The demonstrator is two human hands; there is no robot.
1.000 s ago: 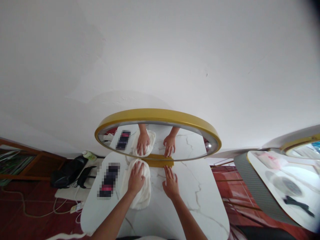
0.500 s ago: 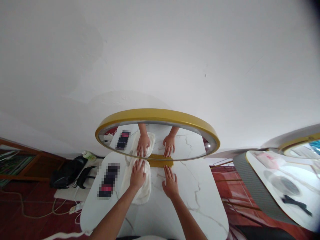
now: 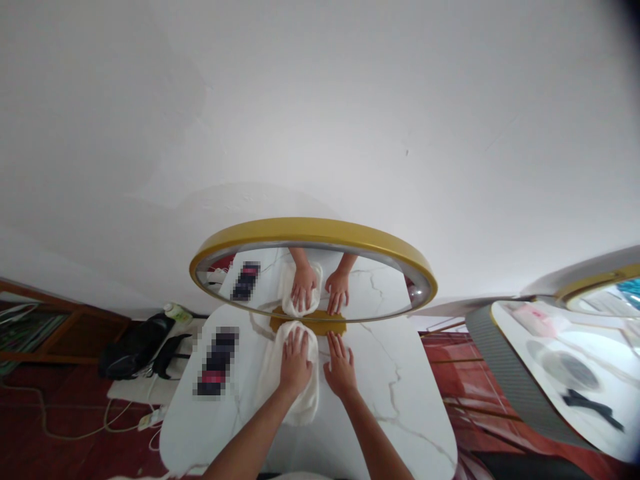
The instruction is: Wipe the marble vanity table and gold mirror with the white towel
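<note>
A folded white cloth (image 3: 303,408) lies on the white marble-patterned table (image 3: 405,413). My left hand (image 3: 296,365) rests flat on top of it, fingers stretched toward the mirror. Just right of the cloth, my right hand (image 3: 341,367) lies on the bare tabletop, its fingertips at the edge of the mirror's gold base (image 3: 330,327). Nothing is in the right hand, and its fingers are extended. Both hands and the cloth are reflected in the oval gold-framed mirror (image 3: 315,229) in front of them.
A pixelated dark object (image 3: 219,360) lies on the table's left side. To the right stands a second white table (image 3: 600,393), bearing a pink-and-white packet (image 3: 540,320) and a black item (image 3: 593,408). On the left are a black bag (image 3: 135,343), a green-capped bottle (image 3: 176,312) and cables.
My left hand and the white cloth have slid right and slightly toward me, closer to my right hand. The right hand has stayed in nearly the same place.
</note>
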